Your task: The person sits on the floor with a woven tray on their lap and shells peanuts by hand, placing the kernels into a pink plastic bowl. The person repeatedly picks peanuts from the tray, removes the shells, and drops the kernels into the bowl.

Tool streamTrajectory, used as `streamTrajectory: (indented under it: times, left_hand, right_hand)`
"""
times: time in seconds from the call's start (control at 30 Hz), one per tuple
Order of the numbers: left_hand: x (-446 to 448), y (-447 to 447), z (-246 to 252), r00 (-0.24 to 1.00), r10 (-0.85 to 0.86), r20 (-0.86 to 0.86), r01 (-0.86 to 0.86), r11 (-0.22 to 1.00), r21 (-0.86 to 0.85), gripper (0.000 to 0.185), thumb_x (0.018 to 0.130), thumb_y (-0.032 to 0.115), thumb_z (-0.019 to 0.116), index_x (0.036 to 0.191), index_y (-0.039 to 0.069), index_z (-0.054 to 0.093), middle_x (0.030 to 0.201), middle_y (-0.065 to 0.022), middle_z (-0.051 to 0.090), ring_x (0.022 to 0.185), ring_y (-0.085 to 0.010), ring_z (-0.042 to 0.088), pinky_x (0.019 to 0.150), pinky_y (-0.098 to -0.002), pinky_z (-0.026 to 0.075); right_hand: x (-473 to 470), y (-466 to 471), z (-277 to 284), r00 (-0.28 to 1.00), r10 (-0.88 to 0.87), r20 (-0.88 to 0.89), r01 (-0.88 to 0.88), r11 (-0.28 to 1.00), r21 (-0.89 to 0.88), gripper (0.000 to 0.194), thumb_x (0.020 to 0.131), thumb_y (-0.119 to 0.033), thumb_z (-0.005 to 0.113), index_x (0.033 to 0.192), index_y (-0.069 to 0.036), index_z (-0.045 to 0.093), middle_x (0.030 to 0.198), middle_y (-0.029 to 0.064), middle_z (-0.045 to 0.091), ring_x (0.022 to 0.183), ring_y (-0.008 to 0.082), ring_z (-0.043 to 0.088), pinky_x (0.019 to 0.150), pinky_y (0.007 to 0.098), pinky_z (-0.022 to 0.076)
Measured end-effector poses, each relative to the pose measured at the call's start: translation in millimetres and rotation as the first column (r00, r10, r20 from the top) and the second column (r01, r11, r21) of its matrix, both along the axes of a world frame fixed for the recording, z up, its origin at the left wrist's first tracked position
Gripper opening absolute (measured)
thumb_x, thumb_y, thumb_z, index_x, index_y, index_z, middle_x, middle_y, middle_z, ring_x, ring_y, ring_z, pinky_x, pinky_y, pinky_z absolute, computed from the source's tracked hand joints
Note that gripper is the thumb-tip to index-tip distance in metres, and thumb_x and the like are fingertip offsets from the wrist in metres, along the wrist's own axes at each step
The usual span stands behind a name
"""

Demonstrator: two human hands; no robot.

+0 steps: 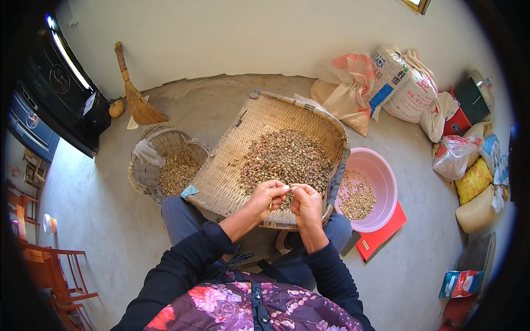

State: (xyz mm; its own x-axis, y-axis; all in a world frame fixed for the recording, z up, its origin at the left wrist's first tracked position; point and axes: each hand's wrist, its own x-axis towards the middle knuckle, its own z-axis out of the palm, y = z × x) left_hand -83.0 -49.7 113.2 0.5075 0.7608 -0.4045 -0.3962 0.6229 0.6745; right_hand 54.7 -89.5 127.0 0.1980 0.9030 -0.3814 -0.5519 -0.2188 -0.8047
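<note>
My left hand (267,197) and my right hand (305,202) meet fingertip to fingertip over the near edge of a woven winnowing basket (225,165). Both pinch a small item between them, largely hidden, perhaps a seed pod. A pale bit shows under my left fingers. The basket rests across my knees and holds a heap of small brownish pods (285,159), some reddish. To the right, a pink plastic basin (387,182) holds pale shelled seeds or nuts (358,202). At the left, a round wicker basket (138,176) contains light brown husks (178,169).
A red notebook (383,236) lies partly under the basin. Filled sacks (410,91) line the wall at the right. A straw broom (138,101) leans at the upper left beside a small pumpkin (116,109). Wooden chairs (54,269) stand at the far left.
</note>
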Motion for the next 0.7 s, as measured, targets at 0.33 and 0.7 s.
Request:
streamTrajectory:
  times: [0.33,0.7]
  left_hand:
    - [8.7,-0.6,1.2,0.974,0.205,-0.095,-0.194,0.974,0.121,0.009,0.09,0.011,0.065,0.087,0.004,0.06,0.067,-0.0009,0.055,0.05,-0.0044,0.043,0.042,-0.0189,0.03]
    - [3.5,1.6,-2.8,0.967,0.184,-0.177,-0.133,0.954,0.267,0.011,0.09,0.013,0.067,0.087,0.004,0.06,0.063,0.0013,0.052,0.046,-0.0039,0.04,0.04,-0.0196,0.028]
  right_hand:
    - [-20.7,-9.2,-12.0,0.989,-0.113,0.097,0.111,0.993,0.025,0.006,0.09,-0.01,0.063,0.089,-0.005,0.06,0.056,-0.0063,0.044,0.039,0.0027,0.031,0.036,0.0209,0.0224]
    - [-21.7,-8.5,-10.9,0.993,-0.103,0.065,0.1,0.994,0.04,0.008,0.09,-0.012,0.064,0.088,-0.006,0.059,0.058,-0.0071,0.043,0.041,0.0017,0.031,0.037,0.0202,0.0219]
